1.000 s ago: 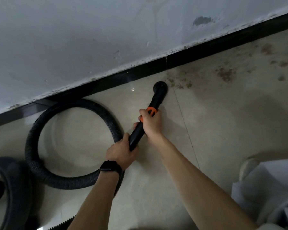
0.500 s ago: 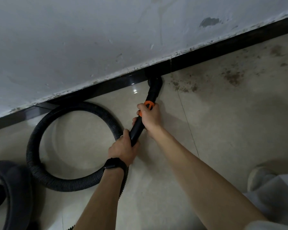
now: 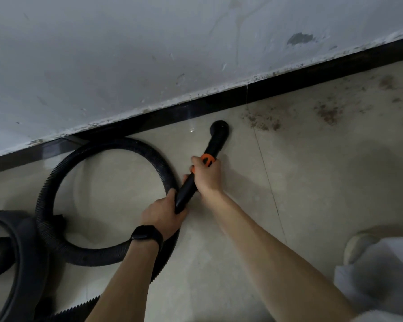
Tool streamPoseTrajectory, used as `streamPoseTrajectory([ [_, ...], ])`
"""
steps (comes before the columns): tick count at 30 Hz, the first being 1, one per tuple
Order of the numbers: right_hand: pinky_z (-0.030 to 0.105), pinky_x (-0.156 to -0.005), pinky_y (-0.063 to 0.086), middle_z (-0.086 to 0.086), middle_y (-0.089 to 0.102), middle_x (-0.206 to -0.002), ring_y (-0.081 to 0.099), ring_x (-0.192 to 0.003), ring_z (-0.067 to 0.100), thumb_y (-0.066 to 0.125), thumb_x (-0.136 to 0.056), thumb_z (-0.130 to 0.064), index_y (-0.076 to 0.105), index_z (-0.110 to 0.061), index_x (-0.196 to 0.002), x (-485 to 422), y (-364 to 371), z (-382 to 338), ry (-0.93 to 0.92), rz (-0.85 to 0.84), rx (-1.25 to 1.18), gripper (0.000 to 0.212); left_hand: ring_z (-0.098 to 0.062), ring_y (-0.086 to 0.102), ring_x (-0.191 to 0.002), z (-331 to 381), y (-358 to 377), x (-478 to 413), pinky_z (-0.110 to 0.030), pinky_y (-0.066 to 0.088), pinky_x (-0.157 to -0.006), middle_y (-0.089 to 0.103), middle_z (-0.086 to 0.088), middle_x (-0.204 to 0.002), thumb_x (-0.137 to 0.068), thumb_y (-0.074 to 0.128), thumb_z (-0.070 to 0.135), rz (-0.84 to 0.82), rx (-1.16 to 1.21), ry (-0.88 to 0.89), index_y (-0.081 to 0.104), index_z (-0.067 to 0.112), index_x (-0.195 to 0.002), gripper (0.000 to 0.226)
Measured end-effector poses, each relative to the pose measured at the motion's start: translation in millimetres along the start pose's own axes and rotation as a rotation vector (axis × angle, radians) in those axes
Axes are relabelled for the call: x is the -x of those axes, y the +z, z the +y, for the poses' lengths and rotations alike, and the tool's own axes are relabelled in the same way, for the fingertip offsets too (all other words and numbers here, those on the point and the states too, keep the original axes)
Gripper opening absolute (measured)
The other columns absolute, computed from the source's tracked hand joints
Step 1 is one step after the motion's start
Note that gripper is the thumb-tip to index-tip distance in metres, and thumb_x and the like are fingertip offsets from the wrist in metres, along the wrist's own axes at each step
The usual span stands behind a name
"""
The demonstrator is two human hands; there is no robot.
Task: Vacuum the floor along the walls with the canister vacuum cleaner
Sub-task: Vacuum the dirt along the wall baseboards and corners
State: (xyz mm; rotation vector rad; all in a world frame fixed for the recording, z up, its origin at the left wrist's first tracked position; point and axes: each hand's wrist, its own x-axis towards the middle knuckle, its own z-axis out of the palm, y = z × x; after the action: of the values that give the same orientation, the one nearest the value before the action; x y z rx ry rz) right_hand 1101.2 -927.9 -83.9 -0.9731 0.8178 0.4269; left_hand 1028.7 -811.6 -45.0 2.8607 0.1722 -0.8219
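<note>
A black vacuum wand point(image 3: 191, 182) with an orange ring point(image 3: 207, 159) slants up toward the wall. Its round black nozzle point(image 3: 219, 129) sits on the beige tiled floor point(image 3: 312, 182), a short way out from the black baseboard point(image 3: 163, 117). My right hand point(image 3: 207, 174) grips the wand just below the orange ring. My left hand point(image 3: 163, 213), with a black watch on the wrist, grips the wand's lower end. The ribbed black hose point(image 3: 56, 177) loops in a circle on the floor to the left. Part of the dark canister point(image 3: 14, 263) shows at the lower left.
Brown dirt specks point(image 3: 328, 112) lie on the floor to the right of the nozzle, near the baseboard. A scuffed white wall point(image 3: 172, 54) fills the top. My shoe point(image 3: 358, 247) and light trouser leg point(image 3: 382, 275) are at the lower right.
The nozzle reached the baseboard half a second ago and has now drawn back from it onto the open tile. Both hands kept their grip on the wand.
</note>
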Motion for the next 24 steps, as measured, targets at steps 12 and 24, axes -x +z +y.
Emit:
streamPoseTrajectory([
  [12, 0.035, -0.052, 0.052, 0.004, 0.049, -0.064, 0.049, -0.044, 0.022, 0.060, -0.089, -0.005, 0.052, -0.010, -0.106, 26.7, -85.9, -13.6, -0.098, 0.253, -0.323, 0.020, -0.023, 0.066, -0.087, 66.7, 12.9, 8.4, -0.036, 0.053, -0.072, 0.064, 0.003, -0.101, -0.095, 0.044, 0.048, -0.026, -0.284, 0.332, 0.040, 0.023, -0.115, 0.032],
  [24, 0.037, -0.054, 0.051, 0.005, 0.050, -0.065, 0.049, -0.044, 0.023, 0.061, -0.089, -0.004, 0.051, -0.012, -0.110, 7.1, -112.3, -41.2, -0.129, 0.234, -0.332, 0.025, -0.027, 0.065, -0.086, 103.8, 16.7, -9.8, -0.032, 0.043, -0.066, 0.065, 0.001, -0.102, -0.095, 0.044, 0.045, -0.022, -0.258, 0.356, 0.040, 0.021, -0.114, 0.031],
])
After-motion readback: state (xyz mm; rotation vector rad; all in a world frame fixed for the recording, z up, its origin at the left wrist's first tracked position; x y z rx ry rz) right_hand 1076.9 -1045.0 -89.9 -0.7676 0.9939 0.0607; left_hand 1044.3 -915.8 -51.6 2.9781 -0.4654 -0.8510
